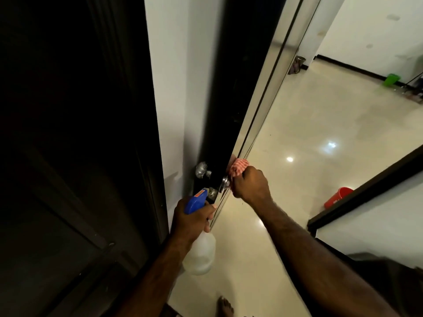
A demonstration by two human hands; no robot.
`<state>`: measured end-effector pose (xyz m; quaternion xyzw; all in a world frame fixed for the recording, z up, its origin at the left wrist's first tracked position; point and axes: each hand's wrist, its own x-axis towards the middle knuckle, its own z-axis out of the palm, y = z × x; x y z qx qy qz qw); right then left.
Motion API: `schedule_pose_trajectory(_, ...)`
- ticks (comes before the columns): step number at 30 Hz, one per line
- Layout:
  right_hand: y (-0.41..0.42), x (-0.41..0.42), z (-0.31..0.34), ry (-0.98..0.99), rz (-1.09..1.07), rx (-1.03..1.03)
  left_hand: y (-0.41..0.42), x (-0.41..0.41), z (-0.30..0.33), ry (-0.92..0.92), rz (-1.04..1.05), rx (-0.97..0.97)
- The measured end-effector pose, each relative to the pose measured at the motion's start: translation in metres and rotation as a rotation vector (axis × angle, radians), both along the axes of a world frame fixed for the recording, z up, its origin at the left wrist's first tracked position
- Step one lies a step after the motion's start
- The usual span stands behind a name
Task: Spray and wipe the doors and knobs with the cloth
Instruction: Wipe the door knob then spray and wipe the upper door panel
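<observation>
A dark door stands open, seen almost edge-on, with its glossy face turned to the lit room. My right hand grips a red-and-white checked cloth and holds it against the door's edge, just above a silver knob. Two more silver knobs sit on the door's shadowed side. My left hand grips a spray bottle with a blue head and a clear body, its nozzle near the lower knob.
A second dark door fills the left. A white wall strip separates the two doors. Beyond lie a shiny tiled floor, a red bucket, a green bin and a dark frame at right. My bare foot is below.
</observation>
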<state>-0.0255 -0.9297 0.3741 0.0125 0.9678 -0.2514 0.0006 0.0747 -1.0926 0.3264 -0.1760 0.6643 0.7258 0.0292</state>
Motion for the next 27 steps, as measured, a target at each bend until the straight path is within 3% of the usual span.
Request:
schedule_pose_trajectory(3, 0.015, -0.032, 0.022, -0.433, 0.085, -0.206, 0.003, -0.003, 0.000, 0.001, -0.003, -0.025)
schedule_pose_trajectory(6, 0.020, -0.045, 0.020, -0.579, 0.188, -0.168, 0.004, -0.004, 0.003, -0.004, 0.003, -0.048)
schedule_pose_trajectory(8, 0.016, -0.050, 0.017, -0.523, 0.170, -0.087, 0.002, -0.006, 0.000, -0.017, 0.022, -0.043)
schedule_pose_trajectory(10, 0.010, -0.040, 0.016, -0.374, 0.229, 0.155, 0.001, -0.007, -0.004, -0.043, 0.040, -0.039)
schedule_pose_trajectory(15, -0.011, 0.027, 0.011, -0.032, 0.257, 0.496, 0.003, -0.008, -0.010, -0.078, 0.078, -0.055)
schedule_pose_trajectory(21, -0.016, 0.065, -0.036, 0.020, 0.303, 0.593, 0.004, -0.007, -0.013, -0.074, 0.047, -0.079)
schedule_pose_trajectory(24, -0.015, 0.052, -0.026, -0.028, 0.277, 0.500, 0.011, -0.004, -0.009, -0.076, 0.075, -0.064)
schedule_pose_trajectory(27, -0.010, 0.033, -0.007, 0.047, 0.357, 0.503, 0.013, -0.002, -0.008, -0.065, 0.116, -0.078)
